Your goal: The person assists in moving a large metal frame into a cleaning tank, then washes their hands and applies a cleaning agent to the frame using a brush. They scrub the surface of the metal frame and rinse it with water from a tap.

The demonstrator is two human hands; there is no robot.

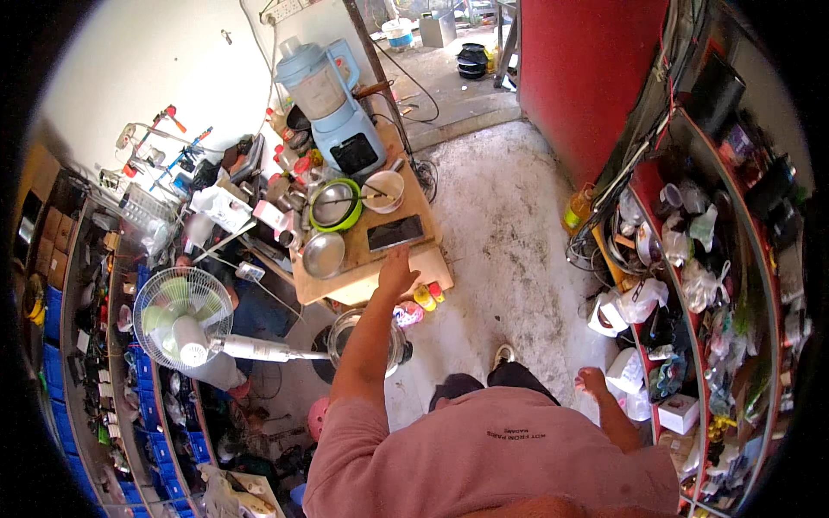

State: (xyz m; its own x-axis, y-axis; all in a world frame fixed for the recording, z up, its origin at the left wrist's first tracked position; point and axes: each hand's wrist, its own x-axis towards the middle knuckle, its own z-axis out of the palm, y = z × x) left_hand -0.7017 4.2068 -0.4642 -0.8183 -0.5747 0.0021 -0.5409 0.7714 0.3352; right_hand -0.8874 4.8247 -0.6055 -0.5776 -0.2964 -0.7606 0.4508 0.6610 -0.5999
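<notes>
My left hand (397, 273) reaches forward over the near edge of a small wooden table (363, 259), fingers extended. Its fingertips are close to a dark flat-screened device (396, 233) lying there; whether they touch it is unclear. Left of the device stand a shallow metal bowl (324, 255) and a green basin (353, 219) with a metal bowl inside. Just behind it is a white bowl (383, 191) with a thin utensil across it. My right hand (590, 381) hangs at my side, loosely bent with nothing visible in it, near white plastic bags (627, 372) by the shelves.
A blue blender (350, 129) stands at the table's back. A pedestal fan (184, 317) is at left, with a partly hidden person (259, 311) behind it. A glass-lidded pot (346, 340) sits below my left arm. Packed shelves (690, 311) line the right, beside a red door (589, 78).
</notes>
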